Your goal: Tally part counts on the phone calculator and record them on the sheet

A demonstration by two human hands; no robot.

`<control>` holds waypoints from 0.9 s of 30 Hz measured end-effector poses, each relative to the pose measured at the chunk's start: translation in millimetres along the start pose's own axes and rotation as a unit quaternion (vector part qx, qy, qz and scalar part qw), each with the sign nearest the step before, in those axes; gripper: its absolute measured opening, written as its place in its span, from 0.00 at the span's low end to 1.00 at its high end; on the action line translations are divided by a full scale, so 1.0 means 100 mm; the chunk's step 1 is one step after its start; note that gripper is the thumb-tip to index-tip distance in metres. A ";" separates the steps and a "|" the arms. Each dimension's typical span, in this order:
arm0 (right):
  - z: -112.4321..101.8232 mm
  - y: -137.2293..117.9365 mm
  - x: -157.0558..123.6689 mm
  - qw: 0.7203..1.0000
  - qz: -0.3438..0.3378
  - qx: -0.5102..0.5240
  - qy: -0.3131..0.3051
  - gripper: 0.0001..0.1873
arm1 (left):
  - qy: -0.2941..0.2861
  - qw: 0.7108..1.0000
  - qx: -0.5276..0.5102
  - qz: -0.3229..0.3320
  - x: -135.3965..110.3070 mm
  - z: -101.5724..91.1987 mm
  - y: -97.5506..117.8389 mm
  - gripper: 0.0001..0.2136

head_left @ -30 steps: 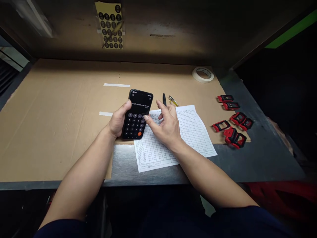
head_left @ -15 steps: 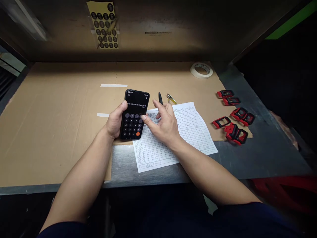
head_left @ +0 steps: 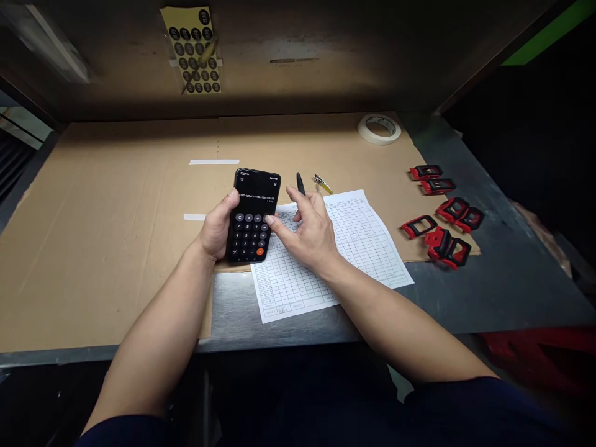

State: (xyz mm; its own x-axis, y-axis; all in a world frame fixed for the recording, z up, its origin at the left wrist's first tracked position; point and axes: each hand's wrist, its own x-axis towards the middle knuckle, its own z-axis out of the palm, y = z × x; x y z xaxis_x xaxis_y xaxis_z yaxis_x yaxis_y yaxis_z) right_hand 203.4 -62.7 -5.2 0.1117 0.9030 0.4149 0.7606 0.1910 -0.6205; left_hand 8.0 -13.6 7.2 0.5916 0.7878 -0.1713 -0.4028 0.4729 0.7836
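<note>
My left hand (head_left: 218, 225) is closed around a black smartphone (head_left: 251, 241), tilted up with a calculator on its screen. Its thumb lies along the phone's left edge; the other fingers are hidden behind. At the phone's right side, my right hand (head_left: 311, 234) reaches in with its thumb over the keys near the right edge. A black pen (head_left: 300, 181) sticks up from behind the right hand's fingers, which appear to grip it; its lower part is hidden. Beneath that hand lies a printed table sheet (head_left: 367, 248) with handwriting at its bottom.
A nail clipper (head_left: 323, 184) lies beyond the sheet on the cardboard (head_left: 116, 217). Farther back is a masking tape roll (head_left: 364, 129). Several red-and-black plastic frames (head_left: 419, 226) sit at right. A sticker sheet (head_left: 190, 48) hangs on the back panel (head_left: 335, 37).
The view has shifted slightly. Both hands, the phone and the pen keep nearly the same pose, and the calculator display looks the same.
</note>
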 end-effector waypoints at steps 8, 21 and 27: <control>-0.05 -0.07 -0.04 0.997 -0.055 -0.001 0.050 0.26 | -0.007 1.000 -0.011 0.007 0.01 -0.01 0.00 0.30; -0.29 -0.35 -0.33 0.936 -0.311 0.090 -0.136 0.13 | 0.017 0.998 -0.057 -0.021 0.02 -0.01 0.04 0.33; -0.26 -0.34 -0.31 0.942 -0.303 0.027 -0.145 0.08 | 0.022 0.998 -0.056 -0.014 0.02 0.03 0.03 0.33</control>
State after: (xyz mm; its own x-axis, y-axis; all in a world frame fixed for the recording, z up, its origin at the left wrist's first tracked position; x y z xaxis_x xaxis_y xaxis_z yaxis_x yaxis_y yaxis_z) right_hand 190.4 -106.7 20.5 -0.5168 0.6881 0.5093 0.5941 0.7166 -0.3653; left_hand 9.7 -11.6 11.1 0.5730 0.7894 -0.2201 -0.4637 0.5337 0.7072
